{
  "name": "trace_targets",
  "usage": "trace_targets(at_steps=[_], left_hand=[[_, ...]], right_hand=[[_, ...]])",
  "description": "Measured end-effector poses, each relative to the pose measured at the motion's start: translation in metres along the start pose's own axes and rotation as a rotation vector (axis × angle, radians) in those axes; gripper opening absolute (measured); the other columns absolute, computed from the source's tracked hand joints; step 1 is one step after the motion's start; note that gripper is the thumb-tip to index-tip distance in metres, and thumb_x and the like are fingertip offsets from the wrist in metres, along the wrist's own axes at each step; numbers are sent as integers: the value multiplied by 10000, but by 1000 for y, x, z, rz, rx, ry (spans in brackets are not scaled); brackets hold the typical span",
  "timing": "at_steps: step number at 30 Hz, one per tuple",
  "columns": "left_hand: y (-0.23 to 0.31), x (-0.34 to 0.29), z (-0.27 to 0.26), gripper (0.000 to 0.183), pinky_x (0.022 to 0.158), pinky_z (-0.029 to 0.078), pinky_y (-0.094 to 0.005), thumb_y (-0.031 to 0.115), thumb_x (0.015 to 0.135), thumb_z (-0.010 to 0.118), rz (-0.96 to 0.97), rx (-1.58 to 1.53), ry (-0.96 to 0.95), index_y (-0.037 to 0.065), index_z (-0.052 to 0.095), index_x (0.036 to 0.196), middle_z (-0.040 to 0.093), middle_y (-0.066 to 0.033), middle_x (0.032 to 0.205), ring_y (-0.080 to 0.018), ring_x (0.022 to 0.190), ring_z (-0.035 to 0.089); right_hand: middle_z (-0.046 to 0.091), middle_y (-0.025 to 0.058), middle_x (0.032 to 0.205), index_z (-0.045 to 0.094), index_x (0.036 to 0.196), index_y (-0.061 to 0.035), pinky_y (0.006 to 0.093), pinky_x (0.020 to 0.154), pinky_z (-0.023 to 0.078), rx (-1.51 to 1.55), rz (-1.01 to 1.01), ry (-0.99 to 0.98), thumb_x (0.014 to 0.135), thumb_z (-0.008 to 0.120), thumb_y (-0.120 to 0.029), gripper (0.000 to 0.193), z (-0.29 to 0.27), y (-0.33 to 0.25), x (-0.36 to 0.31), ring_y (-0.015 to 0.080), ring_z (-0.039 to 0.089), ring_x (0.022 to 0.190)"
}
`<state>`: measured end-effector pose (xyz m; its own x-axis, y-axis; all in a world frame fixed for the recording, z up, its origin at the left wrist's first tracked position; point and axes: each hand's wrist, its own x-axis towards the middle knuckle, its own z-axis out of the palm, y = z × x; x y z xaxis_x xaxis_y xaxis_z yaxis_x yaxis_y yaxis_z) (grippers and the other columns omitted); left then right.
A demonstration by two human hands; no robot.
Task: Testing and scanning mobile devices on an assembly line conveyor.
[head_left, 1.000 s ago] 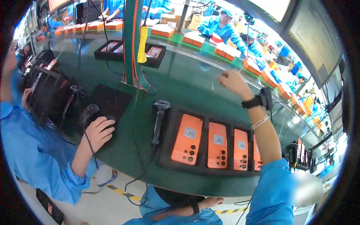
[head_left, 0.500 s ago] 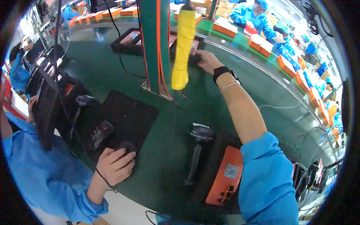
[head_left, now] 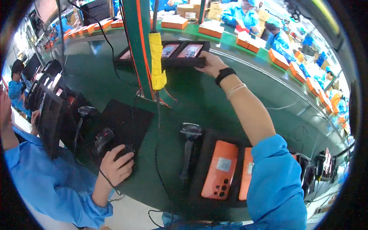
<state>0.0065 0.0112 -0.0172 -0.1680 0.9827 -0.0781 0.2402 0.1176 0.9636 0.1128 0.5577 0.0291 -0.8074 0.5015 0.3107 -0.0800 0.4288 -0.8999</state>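
My right hand [head_left: 211, 64] reaches far across the green work surface and is closed on the right end of a black tray [head_left: 180, 63]. Flat phone-like panels [head_left: 190, 50] with reddish faces lie in its compartments; the green post hides part of the tray. My left hand is not in view. Under my right forearm, another black tray [head_left: 197, 191] holds orange phones [head_left: 217, 178], camera side up, each with a white label; my sleeve covers part of it. A black handheld scanner [head_left: 189, 132] lies beside this near tray.
The green post [head_left: 140, 46] and a hanging yellow-wrapped object [head_left: 156, 63] with a cord stand before the far tray. At left a co-worker's hand [head_left: 116, 166] rests on a mouse, near a black mat [head_left: 132, 119] and another scanner [head_left: 87, 111]. Orange boxes [head_left: 212, 28] line the far side.
My view has shifted, so the post and yellow-wrapped object appear farther left. My right hand now grips the far tray's end, which shows more to the right of the post. A second orange phone shows.
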Motion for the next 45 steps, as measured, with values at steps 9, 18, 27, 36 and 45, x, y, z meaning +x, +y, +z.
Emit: trace_targets(at_steps=[9,18,27,36,45], left_hand=[[-25,-21,446,330,903,440,-299,280,976,505,59,-285,-977,22,585,1165,625,-117,1130,-186,1031,580],[45,-79,344,283,930,450,-316,228,984,507,38,-331,-575,13,586,1151,623,-82,1106,-179,1045,577],[102,-32,279,414,939,460,-395,260,976,501,163,-663,-17,1,425,1290,586,-173,1159,-289,1035,585],[132,22,233,404,927,437,-388,281,951,562,165,-792,394,32,485,1260,590,-87,1157,-224,1055,561],[149,-25,223,501,996,392,-339,108,864,622,192,497,456,3,449,1323,504,-140,1299,-263,1182,507]], right_hand=[[600,101,875,506,927,-52,418,784,538,882,455,430,786,629,-47,187,-103,-149,-249,245,617,825],[499,71,961,441,1009,-55,307,786,476,-454,-101,749,642,800,34,521,-155,-164,-463,170,533,850],[490,93,1105,435,1125,-30,317,900,450,-870,107,1127,600,781,88,641,-127,-212,-623,195,527,1020],[470,11,942,408,896,-127,284,818,451,-102,-46,1053,829,612,-23,239,-116,-168,-688,126,496,865],[627,55,1060,557,1263,47,241,892,425,-436,283,857,794,483,-29,481,-150,-200,-653,122,568,951]])
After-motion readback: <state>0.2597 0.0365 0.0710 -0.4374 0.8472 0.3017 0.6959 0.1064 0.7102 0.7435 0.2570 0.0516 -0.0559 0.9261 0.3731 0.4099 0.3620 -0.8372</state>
